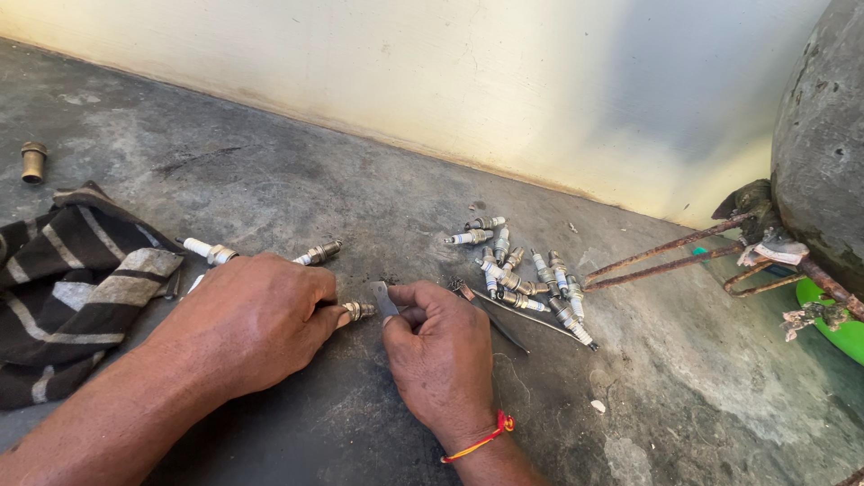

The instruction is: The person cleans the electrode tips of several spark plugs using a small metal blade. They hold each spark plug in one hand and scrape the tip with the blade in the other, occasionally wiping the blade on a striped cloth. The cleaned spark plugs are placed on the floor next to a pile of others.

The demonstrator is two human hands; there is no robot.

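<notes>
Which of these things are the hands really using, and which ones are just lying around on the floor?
In use:
- spark plug, held in the left hand
- small flat metal blade, pinched in the right hand
- pile of spark plugs, likely waiting

Lying about:
- striped cloth
- brass fitting
- rusty rods
- two loose spark plugs beside the cloth, unclear

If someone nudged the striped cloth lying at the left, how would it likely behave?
The striped cloth lies bunched in soft folds, so it would probably crumple and drag, not slide as one piece. Lifted, it would likely hang limp. It looks light, and the rough concrete floor might snag it.
</notes>
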